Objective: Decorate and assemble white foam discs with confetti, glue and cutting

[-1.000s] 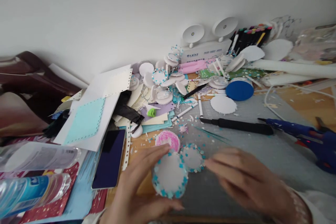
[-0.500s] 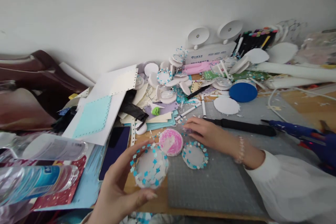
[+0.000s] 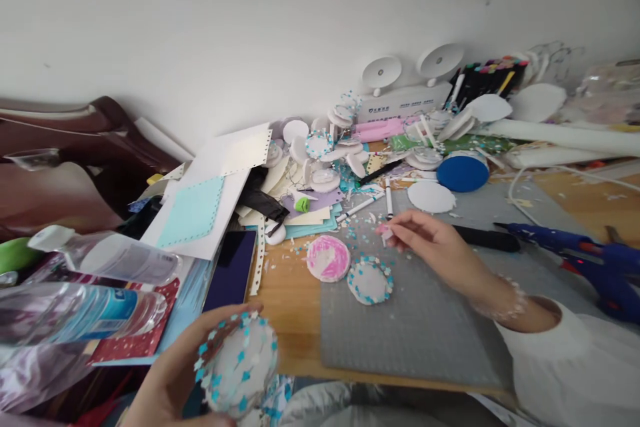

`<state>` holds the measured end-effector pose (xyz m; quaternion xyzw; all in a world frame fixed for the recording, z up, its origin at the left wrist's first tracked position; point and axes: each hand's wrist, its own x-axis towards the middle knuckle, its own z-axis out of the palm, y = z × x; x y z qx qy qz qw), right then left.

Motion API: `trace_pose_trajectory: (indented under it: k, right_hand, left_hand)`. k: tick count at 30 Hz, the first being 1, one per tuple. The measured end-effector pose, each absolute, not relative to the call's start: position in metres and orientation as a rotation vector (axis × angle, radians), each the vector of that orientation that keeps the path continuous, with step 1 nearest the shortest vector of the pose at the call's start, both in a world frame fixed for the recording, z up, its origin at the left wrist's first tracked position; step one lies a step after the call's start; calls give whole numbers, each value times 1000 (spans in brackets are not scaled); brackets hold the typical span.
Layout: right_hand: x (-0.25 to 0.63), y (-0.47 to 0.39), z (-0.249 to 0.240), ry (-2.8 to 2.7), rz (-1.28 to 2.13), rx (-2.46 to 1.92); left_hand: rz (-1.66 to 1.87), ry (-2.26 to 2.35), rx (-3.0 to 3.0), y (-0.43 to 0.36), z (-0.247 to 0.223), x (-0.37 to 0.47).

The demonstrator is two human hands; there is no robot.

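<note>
My left hand [image 3: 167, 367] grips a round white piece edged with blue and white star-like bits [image 3: 243, 363] beside the table's front edge. Its thumb is partly cut off by the bottom of the view. Above the cutting mat [image 3: 415, 333], my right hand [image 3: 435, 247] pinches a small pink scrap [image 3: 387, 232] between thumb and fingertips. Left of that hand lies a white disc ringed with blue bits [image 3: 371, 280]. A disc coloured pink [image 3: 329, 258] touches or nearly touches it, across the mat's left edge.
A blue glue gun [image 3: 575, 247] lies at the right, near a black-handled tool [image 3: 487, 238]. Plastic bottles [image 3: 85, 313] lie at the left beside a dark phone-like slab [image 3: 231, 270]. White discs, papers, pens and a blue lid [image 3: 463, 172] crowd the back by the wall.
My left hand has moved down and left with the trimmed round piece. My right hand has shifted right, lifted, and now shows a pink scrap in its fingertips.
</note>
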<state>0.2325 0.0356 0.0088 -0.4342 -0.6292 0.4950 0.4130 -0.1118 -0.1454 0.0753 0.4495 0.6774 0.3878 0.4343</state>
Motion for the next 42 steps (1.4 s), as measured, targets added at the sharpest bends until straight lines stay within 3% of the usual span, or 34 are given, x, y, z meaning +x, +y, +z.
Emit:
trace_pose_trajectory:
  k: [14,21,30,36,42]
  right_hand:
    - [247,0,27,-954,1669,-1030]
    - [245,-8,26,-655,1877,-1026]
    - [249,-8,28,-1038,1710,-1170]
    - [240,-10,4,-1686,1279,-1384]
    - [231,-12,-7,-1864,1336,-1351]
  left_hand:
    - [1176,1198,1542,-99,60,-42]
    - [1102,1387,1846,-52,31,-35]
    - [617,1491,2235,-14,7,-36]
    - [574,1485,2296,-8,6,-33]
    - [651,1490,2243,-12,24,-34]
